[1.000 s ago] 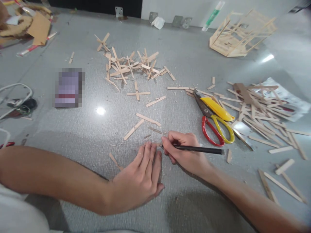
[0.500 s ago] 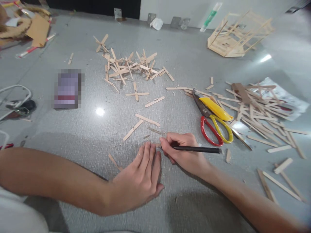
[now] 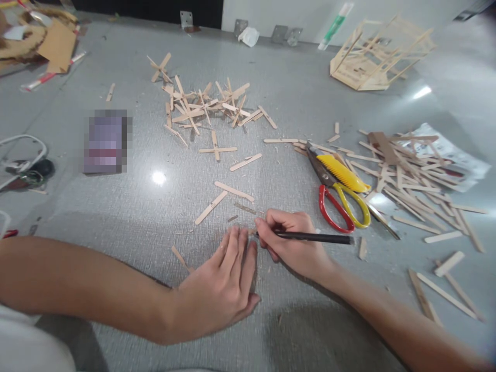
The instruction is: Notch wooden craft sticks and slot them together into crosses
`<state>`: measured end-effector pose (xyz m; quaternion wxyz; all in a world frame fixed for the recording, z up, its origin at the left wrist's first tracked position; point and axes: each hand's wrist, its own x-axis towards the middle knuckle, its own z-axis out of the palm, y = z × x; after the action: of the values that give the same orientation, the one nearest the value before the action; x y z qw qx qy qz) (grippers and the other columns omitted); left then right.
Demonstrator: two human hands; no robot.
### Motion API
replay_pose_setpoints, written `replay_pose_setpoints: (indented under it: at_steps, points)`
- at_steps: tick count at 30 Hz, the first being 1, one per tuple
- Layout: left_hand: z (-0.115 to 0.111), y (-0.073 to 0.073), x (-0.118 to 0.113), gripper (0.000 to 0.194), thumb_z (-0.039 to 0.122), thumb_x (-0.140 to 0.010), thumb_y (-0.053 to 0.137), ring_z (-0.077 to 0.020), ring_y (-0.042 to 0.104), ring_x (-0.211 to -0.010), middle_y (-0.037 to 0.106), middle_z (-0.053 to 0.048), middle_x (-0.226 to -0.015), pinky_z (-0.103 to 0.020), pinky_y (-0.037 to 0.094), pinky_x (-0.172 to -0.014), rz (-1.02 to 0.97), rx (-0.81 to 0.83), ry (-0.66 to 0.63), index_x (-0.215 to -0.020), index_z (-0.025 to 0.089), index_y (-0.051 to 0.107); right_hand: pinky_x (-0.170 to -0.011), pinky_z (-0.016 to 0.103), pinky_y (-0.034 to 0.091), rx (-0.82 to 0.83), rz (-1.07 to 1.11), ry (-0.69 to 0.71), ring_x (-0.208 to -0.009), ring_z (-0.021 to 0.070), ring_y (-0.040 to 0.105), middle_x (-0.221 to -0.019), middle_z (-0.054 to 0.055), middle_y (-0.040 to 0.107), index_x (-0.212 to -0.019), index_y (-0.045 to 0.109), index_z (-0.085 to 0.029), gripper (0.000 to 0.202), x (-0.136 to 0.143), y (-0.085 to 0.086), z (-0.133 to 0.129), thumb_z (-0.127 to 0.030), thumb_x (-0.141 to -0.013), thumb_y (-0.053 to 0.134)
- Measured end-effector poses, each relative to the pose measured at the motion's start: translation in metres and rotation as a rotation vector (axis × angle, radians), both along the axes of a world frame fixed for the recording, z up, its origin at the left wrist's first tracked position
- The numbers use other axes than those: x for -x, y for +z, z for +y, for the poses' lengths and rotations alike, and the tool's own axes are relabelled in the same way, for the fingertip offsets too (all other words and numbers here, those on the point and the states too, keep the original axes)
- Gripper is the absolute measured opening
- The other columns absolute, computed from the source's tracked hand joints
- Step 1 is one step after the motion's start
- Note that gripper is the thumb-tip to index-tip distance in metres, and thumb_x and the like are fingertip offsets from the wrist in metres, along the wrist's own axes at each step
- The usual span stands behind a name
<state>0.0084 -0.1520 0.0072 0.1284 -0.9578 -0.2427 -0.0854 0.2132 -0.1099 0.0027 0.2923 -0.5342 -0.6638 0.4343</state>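
Note:
My right hand [image 3: 290, 235] is closed around a black pen [image 3: 318, 237], its tip pointing left at a small piece of wooden stick [image 3: 251, 232] beside my fingertips. My left hand [image 3: 225, 281] lies flat on the grey table, fingers stretched out, the fingertips at that stick piece, which they mostly hide. Just beyond the hands, two wooden sticks [image 3: 211, 207] lie touching at an angle, with thin dark slivers [image 3: 245, 207] near them. Another stick [image 3: 180, 257] lies partly under my left hand.
Red-and-yellow-handled scissors [image 3: 335, 206] and a yellow cutter [image 3: 343, 173] lie right of my right hand, before a stick pile [image 3: 422, 175]. Crossed sticks [image 3: 205, 106] lie farther back. A wooden frame [image 3: 380, 57] stands back right; a blurred purple item [image 3: 105, 142] lies left.
The whole view has shifted very slightly. Both hands keep nearly the same place, and the pen remains in my right hand.

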Motion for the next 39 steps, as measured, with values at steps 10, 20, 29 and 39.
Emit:
replay_pose_setpoints:
  at_steps: [10,20,29,39]
  points:
    - [0.0014,0.0021,0.0004,0.072,0.048,-0.105,0.04,-0.0425,0.065,-0.125,0.066,-0.032,-0.131,-0.05,0.044,-0.11,0.042,-0.018,-0.021,-0.135,-0.014,0.058,-0.042,0.023,0.037,-0.01,-0.021,-0.001,-0.036,0.0084,0.043,-0.039,-0.005,0.05,-0.058,0.044,-0.023,0.048,-0.0001,0.0008,0.0001,-0.038,-0.101,0.057]
    - [0.0028,0.0025,-0.0012,0.071,0.05,-0.104,0.043,-0.0414,0.067,-0.122,0.069,-0.029,-0.129,-0.049,0.045,-0.109,0.033,-0.032,-0.016,-0.131,-0.012,0.063,-0.044,0.024,0.033,-0.032,-0.053,0.01,-0.04,0.0081,0.039,-0.043,-0.007,0.045,-0.057,0.041,-0.022,0.05,-0.0028,-0.0023,-0.0003,-0.036,-0.1,0.061]
    - [0.0033,0.0047,-0.0011,0.071,0.051,-0.103,0.046,-0.0422,0.067,-0.122,0.069,-0.03,-0.128,-0.047,0.046,-0.109,0.022,-0.03,-0.021,-0.129,-0.012,0.066,-0.042,0.023,0.032,-0.033,-0.042,0.016,-0.038,0.0074,0.039,-0.042,-0.007,0.044,-0.057,0.042,-0.022,0.047,-0.0013,-0.0003,0.0001,-0.031,-0.1,0.059]
    - [0.0038,0.0048,-0.0001,0.069,0.048,-0.106,0.039,-0.0419,0.065,-0.125,0.068,-0.029,-0.13,-0.047,0.045,-0.11,0.048,-0.025,-0.028,-0.132,-0.011,0.064,-0.043,0.022,0.033,-0.062,-0.048,0.018,-0.039,0.007,0.039,-0.041,-0.007,0.046,-0.056,0.042,-0.022,0.048,-0.0019,-0.0001,0.0002,-0.03,-0.1,0.059]
